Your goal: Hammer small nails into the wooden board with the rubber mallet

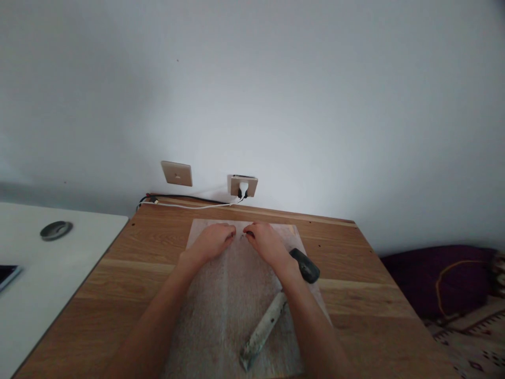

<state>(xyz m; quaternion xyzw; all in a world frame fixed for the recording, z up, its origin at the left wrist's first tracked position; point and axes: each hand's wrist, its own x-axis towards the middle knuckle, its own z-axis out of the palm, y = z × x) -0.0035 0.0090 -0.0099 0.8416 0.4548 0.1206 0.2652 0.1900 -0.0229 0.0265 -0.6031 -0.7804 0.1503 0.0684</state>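
Note:
My left hand [218, 238] is over the far part of a pale, worn board [240, 310], its fingers curled together. Whatever it may hold is too small to tell. Across a narrow gap, my right hand [263, 241] has its thumb and fingers pinched, with a small dark bit showing at the tips that I cannot name. A few tiny dark specks lie on the board between the hands. Under my right forearm lies a hammer with a black head [305, 266] and a scuffed whitish handle [263, 329]; the forearm hides where the two meet.
The board rests on a wooden table [355, 300] against a white wall. A plugged-in wall socket [243, 186], a wall plate [177, 173] and a white cable [189, 207] are behind it. Left is a white surface [79, 263] with a round grey dish [56, 230]; right, purple fabric [437, 279].

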